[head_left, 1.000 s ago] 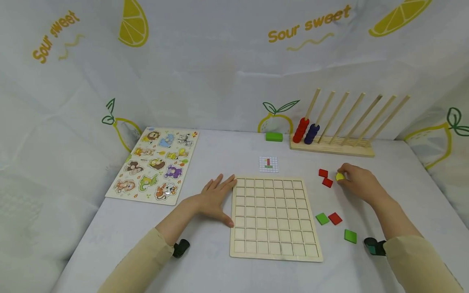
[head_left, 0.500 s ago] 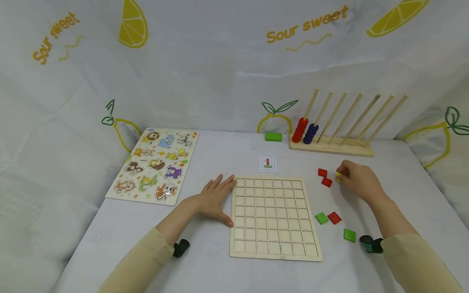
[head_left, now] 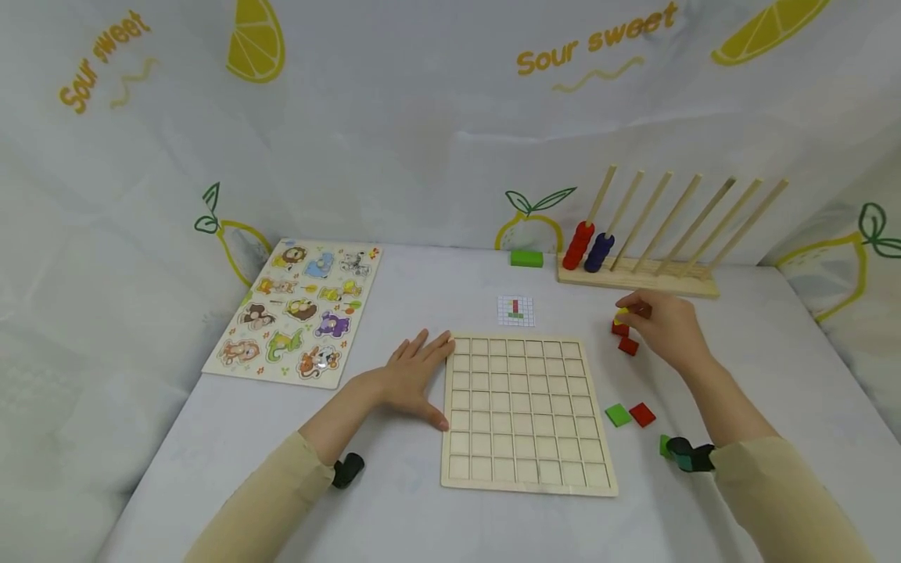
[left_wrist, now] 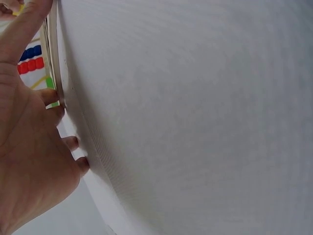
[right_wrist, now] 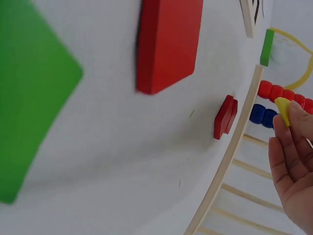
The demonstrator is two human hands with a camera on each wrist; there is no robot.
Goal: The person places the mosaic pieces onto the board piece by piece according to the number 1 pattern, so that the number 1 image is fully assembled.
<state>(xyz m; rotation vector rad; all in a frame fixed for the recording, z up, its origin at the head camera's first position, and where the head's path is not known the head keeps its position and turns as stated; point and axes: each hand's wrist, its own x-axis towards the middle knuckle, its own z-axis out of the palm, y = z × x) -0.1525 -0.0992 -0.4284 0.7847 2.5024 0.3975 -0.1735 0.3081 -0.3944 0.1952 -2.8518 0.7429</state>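
My right hand [head_left: 665, 327] pinches a small yellow tile [head_left: 621, 316] between thumb and fingertips. In the head view the tile overlaps the farther of two red tiles; in the right wrist view the yellow piece [right_wrist: 283, 110] stands out from the fingertips, above the tabletop. The nearer red tile [head_left: 629, 346] lies just below. Fingers spread, my left hand [head_left: 411, 389] rests at the left edge of a wooden grid board [head_left: 528, 414], its thumb and index fingertip at the rim. The left wrist view shows that hand [left_wrist: 34, 137] against the board's side.
Right of the board lie a green tile [head_left: 618, 415], a red tile [head_left: 642, 415] and another green tile [head_left: 664, 446], partly hidden by the wrist camera. Behind are a pattern card [head_left: 516, 310], a green block [head_left: 526, 259] and a peg rack [head_left: 640, 280]. An animal puzzle [head_left: 296, 313] lies left.
My right hand has lifted the yellow tile and carried it leftward, over the red tiles. The left hand keeps its place at the board's edge.
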